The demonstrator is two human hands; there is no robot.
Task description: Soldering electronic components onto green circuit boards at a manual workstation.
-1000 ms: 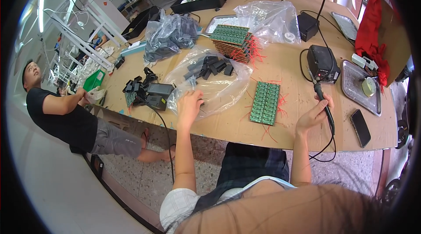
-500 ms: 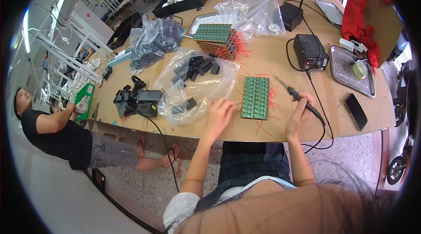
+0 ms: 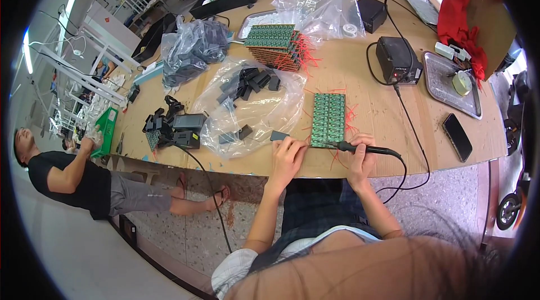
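A green circuit board panel (image 3: 328, 119) with red wires along its edges lies near the table's front edge. My left hand (image 3: 288, 156) rests at the panel's lower left corner, fingertips touching a small dark grey part (image 3: 278, 136). My right hand (image 3: 361, 153) grips a black soldering iron (image 3: 365, 148), its tip pointing left at the panel's lower edge. The iron's cable runs up to a black soldering station (image 3: 398, 59).
An open clear bag of dark parts (image 3: 253, 106), a stack of green boards (image 3: 277, 45), black housings (image 3: 174, 128), a metal tray (image 3: 450, 83) and a phone (image 3: 457, 136) lie on the cardboard-covered table (image 3: 365, 92). Another person (image 3: 79, 179) stands at left.
My left hand left the plastic bag and moved right to the panel's corner. My right hand brought the soldering iron down and left to the panel's lower edge.
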